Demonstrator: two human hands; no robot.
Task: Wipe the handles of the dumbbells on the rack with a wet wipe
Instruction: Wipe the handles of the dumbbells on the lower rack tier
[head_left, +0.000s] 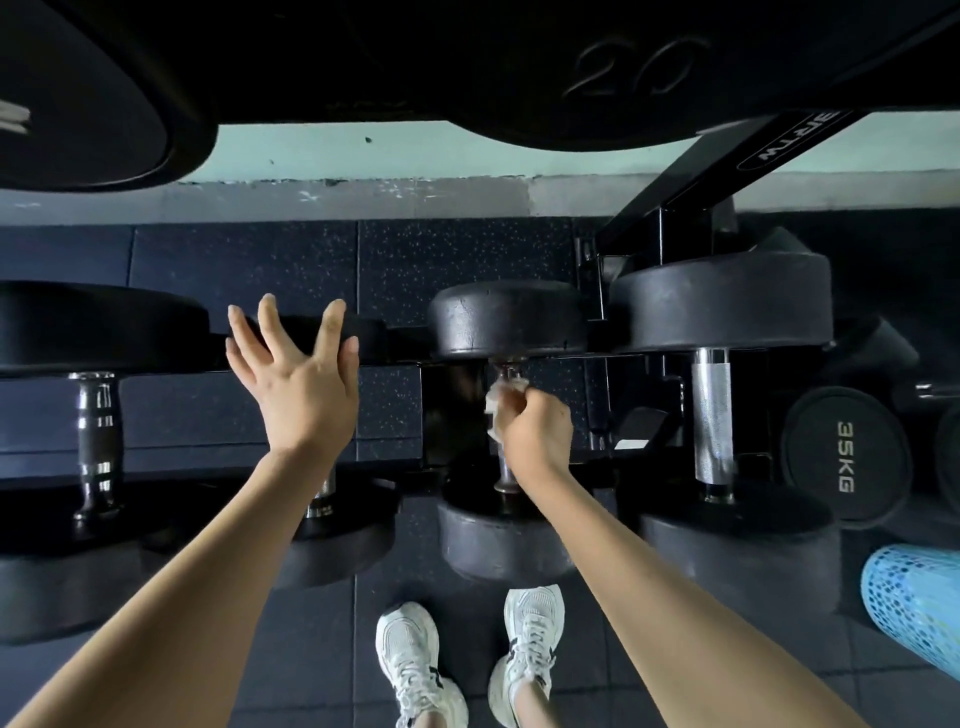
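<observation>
Right hand (537, 426) grips crumpled white wet wipe (501, 402) on dark metal dumbbell handle (505, 467); left hand (298, 374), 9 o'clock, splayed, empty. Bunched wipe may skip handle ends.

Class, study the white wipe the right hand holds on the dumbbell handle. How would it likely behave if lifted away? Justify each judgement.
The wipe is probably floppy: it bunches and folds in the right hand. Likely very light, since curled fingers alone hold it. It may cling slightly to the handle, if damp.
</observation>
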